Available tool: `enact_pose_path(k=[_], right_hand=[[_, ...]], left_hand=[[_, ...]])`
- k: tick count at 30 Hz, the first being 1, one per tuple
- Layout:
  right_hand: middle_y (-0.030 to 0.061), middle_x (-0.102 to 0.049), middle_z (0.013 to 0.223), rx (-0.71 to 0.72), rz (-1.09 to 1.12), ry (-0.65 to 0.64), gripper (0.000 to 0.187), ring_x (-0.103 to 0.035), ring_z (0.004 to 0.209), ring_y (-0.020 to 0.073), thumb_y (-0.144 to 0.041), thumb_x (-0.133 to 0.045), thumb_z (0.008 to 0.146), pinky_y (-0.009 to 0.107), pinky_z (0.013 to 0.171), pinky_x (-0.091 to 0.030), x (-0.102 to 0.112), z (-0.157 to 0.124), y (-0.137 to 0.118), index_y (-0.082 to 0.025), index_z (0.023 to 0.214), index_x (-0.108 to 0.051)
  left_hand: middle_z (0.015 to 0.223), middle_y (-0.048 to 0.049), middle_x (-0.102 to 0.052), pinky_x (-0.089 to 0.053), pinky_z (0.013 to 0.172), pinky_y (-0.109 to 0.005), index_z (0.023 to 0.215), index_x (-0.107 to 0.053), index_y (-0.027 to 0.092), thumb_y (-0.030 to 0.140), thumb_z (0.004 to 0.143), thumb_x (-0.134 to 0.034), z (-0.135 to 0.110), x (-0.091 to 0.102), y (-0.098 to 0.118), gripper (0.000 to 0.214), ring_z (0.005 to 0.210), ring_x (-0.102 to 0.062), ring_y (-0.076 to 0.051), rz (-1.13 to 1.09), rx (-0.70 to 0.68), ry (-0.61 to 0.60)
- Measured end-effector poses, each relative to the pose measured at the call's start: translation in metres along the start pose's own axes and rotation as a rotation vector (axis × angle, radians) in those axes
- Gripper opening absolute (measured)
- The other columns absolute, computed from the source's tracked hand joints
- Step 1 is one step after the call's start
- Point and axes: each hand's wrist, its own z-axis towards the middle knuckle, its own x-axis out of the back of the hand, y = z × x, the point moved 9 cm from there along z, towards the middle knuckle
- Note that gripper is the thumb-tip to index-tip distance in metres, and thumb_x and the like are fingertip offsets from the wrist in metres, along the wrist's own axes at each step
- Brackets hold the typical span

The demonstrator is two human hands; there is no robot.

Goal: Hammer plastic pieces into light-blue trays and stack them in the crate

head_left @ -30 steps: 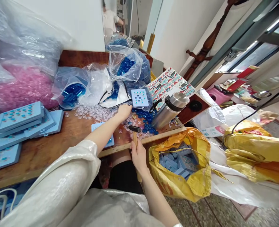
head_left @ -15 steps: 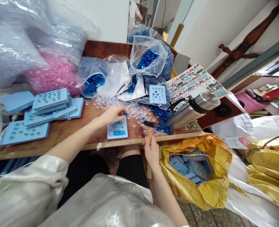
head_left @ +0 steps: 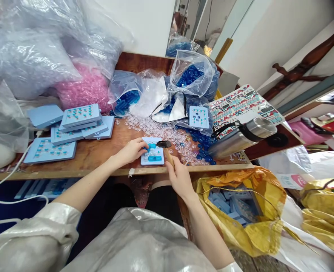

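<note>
The left hand [head_left: 131, 150] lies curled over a flat, pale blue plastic board [head_left: 152, 158] at the front edge of the counter [head_left: 99, 155]. Its fingertips [head_left: 145, 148] sit on the board beside a small blue piece [head_left: 152, 146], though from this angle a pinch is hard to confirm. The right hand [head_left: 179, 176] is wrapped around the smooth wooden handle of a small hammer [head_left: 168, 156], and its dark metal head sits just over the board's upper edge.

Round clear plastic rings [head_left: 152, 128] lie scattered across the varnished wood behind the board, and glossy blue pieces [head_left: 200, 142] pile up beside a steel flask [head_left: 242, 138]. To the left, more blue boards [head_left: 80, 115] stand stacked, dotted with teal studs. Crinkled clear bags hold pink pieces [head_left: 82, 90]. Below the counter on the right, a yellow woven sack [head_left: 240, 226] gapes open around more blue boards.
</note>
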Motion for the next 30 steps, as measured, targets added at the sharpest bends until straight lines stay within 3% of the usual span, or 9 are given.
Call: enact_pose_path(k=[2,6,11,17,22,26,30], right_hand=[[0.0072,-0.065,0.087,0.008,-0.066,-0.047,0.025,-0.061,0.078,0.0203,-0.03,-0.033,0.09,0.025,0.063,-0.038,-0.008,0.006,-0.011,-0.019,0.105,-0.051],[0.0072,-0.065,0.076,-0.054,-0.226,-0.136,0.021,-0.061,0.069,0.0209,-0.03,-0.035,0.09,0.024,0.057,-0.034,-0.023,0.01,-0.008,-0.019,0.095,-0.052],[0.0074,-0.065,0.08,-0.042,-0.163,-0.008,0.024,-0.061,0.076,0.022,-0.03,-0.029,0.092,0.025,0.06,-0.035,-0.013,0.011,-0.005,-0.019,0.1,-0.048],[0.0083,-0.065,0.077,-0.078,-0.267,-0.179,0.021,-0.061,0.069,0.0216,-0.031,-0.034,0.091,0.025,0.058,-0.034,-0.031,0.017,-0.007,-0.019,0.094,-0.051],[0.0055,-0.063,0.078,-0.064,-0.064,-0.08,0.023,-0.06,0.076,0.0202,-0.031,-0.031,0.091,0.025,0.064,-0.037,-0.015,0.018,-0.002,-0.019,0.097,-0.05],[0.0034,-0.06,0.079,-0.073,0.173,0.038,0.026,-0.056,0.072,0.0172,-0.035,-0.033,0.09,0.025,0.065,-0.038,-0.002,0.015,0.023,-0.019,0.101,-0.051],[-0.0033,-0.047,0.062,-0.19,0.429,0.069,0.032,-0.047,0.054,0.0122,-0.04,-0.033,0.09,0.023,0.053,-0.036,-0.011,0.012,0.06,-0.018,0.107,-0.05]], left_hand=[[0.09,-0.0065,-0.059,-0.046,0.077,-0.03,0.089,-0.062,0.017,0.021,0.082,-0.05,0.0,0.001,-0.002,0.014,0.083,-0.057,-0.017,-0.013,0.016,0.018],[0.081,-0.0027,-0.062,-0.046,0.07,-0.027,0.087,-0.06,0.016,0.02,0.078,-0.056,-0.001,0.001,-0.014,0.011,0.075,-0.059,-0.015,-0.118,0.134,0.045],[0.082,-0.0019,-0.063,-0.045,0.069,-0.026,0.086,-0.06,0.017,0.023,0.078,-0.056,-0.001,0.002,-0.016,0.011,0.074,-0.059,-0.015,-0.165,0.128,0.058],[0.083,-0.0046,-0.06,-0.044,0.073,-0.029,0.09,-0.064,0.017,0.025,0.081,-0.05,0.0,0.0,-0.013,0.019,0.077,-0.056,-0.016,-0.04,0.107,-0.015],[0.091,-0.0042,-0.061,-0.044,0.077,-0.028,0.095,-0.063,0.019,0.029,0.082,-0.048,-0.001,0.007,-0.018,0.022,0.083,-0.057,-0.016,-0.122,0.146,-0.021],[0.094,-0.005,-0.062,-0.046,0.076,-0.028,0.096,-0.062,0.017,0.029,0.082,-0.047,0.034,0.025,-0.028,0.024,0.083,-0.058,-0.016,-0.132,0.144,0.09],[0.098,-0.0069,-0.061,-0.045,0.082,-0.029,0.099,-0.061,0.014,0.018,0.081,-0.045,0.117,0.016,-0.037,0.025,0.087,-0.058,-0.016,0.026,0.057,0.125]])
